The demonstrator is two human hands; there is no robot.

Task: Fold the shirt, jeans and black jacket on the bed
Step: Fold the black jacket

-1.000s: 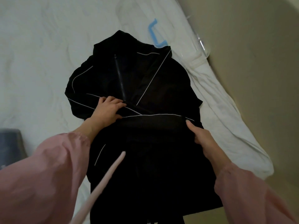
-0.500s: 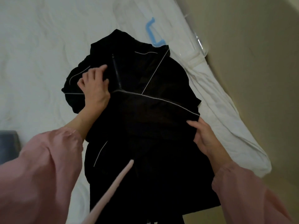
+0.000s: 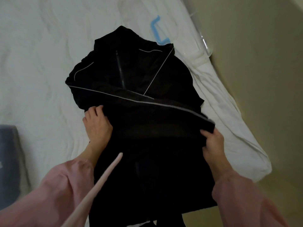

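Note:
A black jacket [image 3: 136, 89] with thin white piping and a front zipper lies on the white bed [image 3: 41, 54], collar away from me. A band of it is folded across the middle. My left hand [image 3: 96, 123] holds the left end of that folded band, fingertips tucked under the cloth. My right hand [image 3: 213, 143] grips the right end, fingers curled over the edge. The jacket's lower part hangs over the bed's near edge. A dark blue folded garment [image 3: 8, 161] shows at the far left edge.
A clear plastic bag with a light blue handle [image 3: 158, 32] lies beyond the collar near the bed's right edge. A beige floor [image 3: 254, 79] runs along the right side. A pink cord [image 3: 91, 194] hangs from my top over the jacket.
My left hand came back down from the jacket's left shoulder to the fold's left end. The folded band has been drawn wider across the jacket, and my right hand now grips its edge.

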